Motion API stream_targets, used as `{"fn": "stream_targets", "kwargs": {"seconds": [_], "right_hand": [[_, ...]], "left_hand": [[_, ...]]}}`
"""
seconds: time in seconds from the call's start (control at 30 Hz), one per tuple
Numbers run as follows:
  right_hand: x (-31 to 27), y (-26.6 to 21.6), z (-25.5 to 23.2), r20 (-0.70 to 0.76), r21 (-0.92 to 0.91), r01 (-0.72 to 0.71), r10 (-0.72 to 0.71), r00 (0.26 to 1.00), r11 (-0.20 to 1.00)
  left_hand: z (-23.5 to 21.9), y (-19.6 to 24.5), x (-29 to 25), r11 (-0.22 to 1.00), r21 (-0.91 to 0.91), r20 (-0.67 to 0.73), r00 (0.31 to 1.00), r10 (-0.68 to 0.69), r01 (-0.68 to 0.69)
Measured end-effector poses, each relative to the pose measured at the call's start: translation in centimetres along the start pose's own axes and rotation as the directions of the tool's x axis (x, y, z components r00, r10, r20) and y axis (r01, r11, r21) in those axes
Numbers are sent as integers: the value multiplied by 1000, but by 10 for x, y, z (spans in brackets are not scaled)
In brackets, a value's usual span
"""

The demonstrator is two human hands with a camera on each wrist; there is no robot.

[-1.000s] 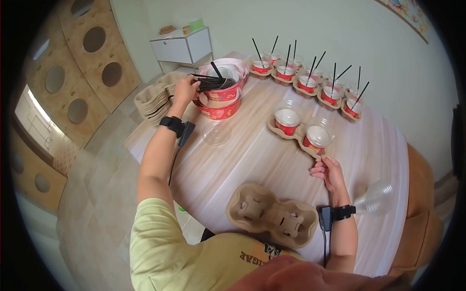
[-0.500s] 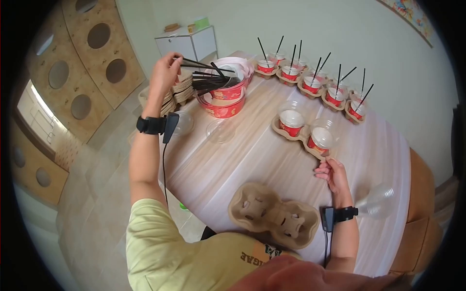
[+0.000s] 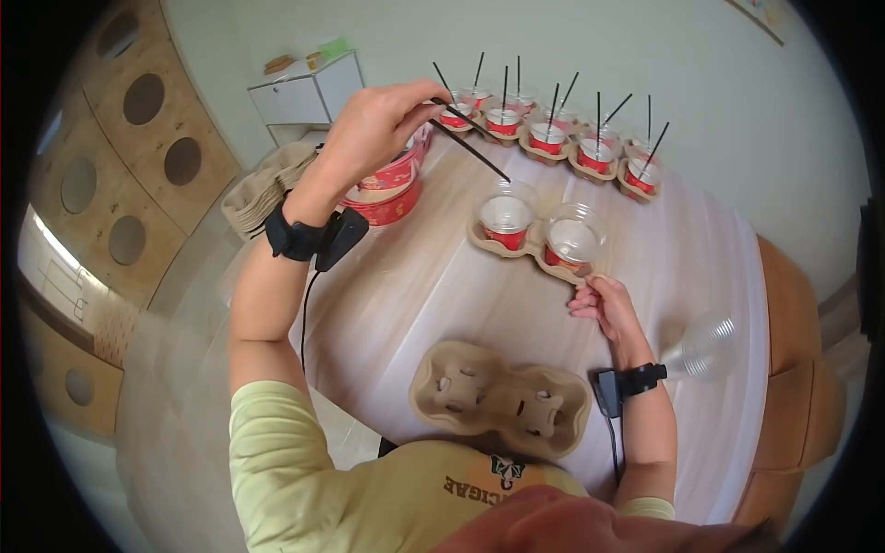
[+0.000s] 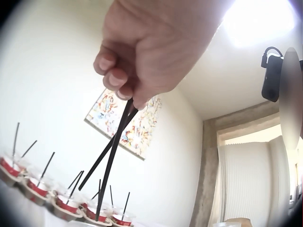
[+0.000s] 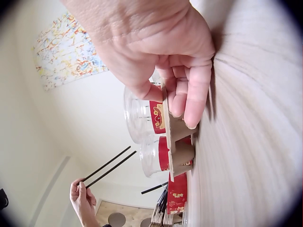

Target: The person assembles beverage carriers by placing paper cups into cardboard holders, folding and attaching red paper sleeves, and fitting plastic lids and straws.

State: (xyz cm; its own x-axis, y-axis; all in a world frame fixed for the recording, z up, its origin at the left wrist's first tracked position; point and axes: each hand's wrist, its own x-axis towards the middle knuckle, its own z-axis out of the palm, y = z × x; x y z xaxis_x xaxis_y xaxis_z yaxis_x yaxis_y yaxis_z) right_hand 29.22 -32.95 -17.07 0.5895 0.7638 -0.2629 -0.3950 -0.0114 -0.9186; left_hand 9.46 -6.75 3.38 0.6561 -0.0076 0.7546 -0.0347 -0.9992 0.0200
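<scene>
My left hand pinches two black straws by their upper ends, high over the table; in the left wrist view the straws cross below the fingertips. Their lower ends hang just above a clear cup with a red band. That cup and a second one sit in a cardboard two-cup carrier. My right hand grips the carrier's near edge, thumb on top and fingers beneath, as the right wrist view shows of the hand.
An empty cardboard carrier lies near the front edge. Filled carriers with straws line the back. Red tubs and stacked carriers stand at left; nested clear plastic pieces lie at right.
My left hand has lifted two straws from the bunch at the red tub, drawn them leftward, then carried them right toward the cups. My right hand still grips the carrier; the head view has shifted.
</scene>
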Motion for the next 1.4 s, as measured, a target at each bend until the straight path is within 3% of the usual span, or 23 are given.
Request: {"fn": "stream_targets", "kwargs": {"seconds": [0.07, 0.13, 0.17, 0.47, 0.83, 1.03, 1.2, 1.27, 1.3, 1.37, 1.4], "right_hand": [[1, 0, 0, 23, -23, -11, 12, 1000, 1000], [1, 0, 0, 23, -26, -14, 14, 1000, 1000], [2, 1, 0, 24, -31, -16, 17, 1000, 999], [4, 3, -1, 36, -31, -9, 10, 999, 999], [4, 4, -2, 49, -30, -22, 23, 999, 999], [4, 3, 0, 44, -31, -17, 18, 999, 999], [4, 2, 0, 45, -47, -18, 20, 999, 999], [1, 1, 2, 37, -37, -14, 16, 999, 999], [0, 1, 2, 20, -32, -15, 16, 1000, 999], [0, 0, 2, 42, -23, -23, 24, 999, 999], [0, 0, 1, 22, -18, -22, 22, 1000, 1000]], "left_hand": [[4, 6, 6, 999, -27, 28, 999, 31, -31], [1, 14, 11, 996, -20, 185, 980, -78, 83], [2, 14, 12, 997, -20, 190, 979, -75, 81], [13, 10, 23, 998, 36, 205, 978, 43, -51], [52, -4, 72, 987, 41, 464, 878, 120, -156], [93, 6, 30, 977, 131, 408, 908, 100, -167], [88, 9, 20, 971, 214, 312, 949, 34, -105], [81, 0, 25, 971, 170, 24, 986, 166, -168], [71, 5, 28, 972, 155, 26, 984, 174, -176], [44, 23, 40, 973, -108, 177, 967, -184, 205], [44, 30, 42, 973, -125, 183, 968, -172, 196]]}}
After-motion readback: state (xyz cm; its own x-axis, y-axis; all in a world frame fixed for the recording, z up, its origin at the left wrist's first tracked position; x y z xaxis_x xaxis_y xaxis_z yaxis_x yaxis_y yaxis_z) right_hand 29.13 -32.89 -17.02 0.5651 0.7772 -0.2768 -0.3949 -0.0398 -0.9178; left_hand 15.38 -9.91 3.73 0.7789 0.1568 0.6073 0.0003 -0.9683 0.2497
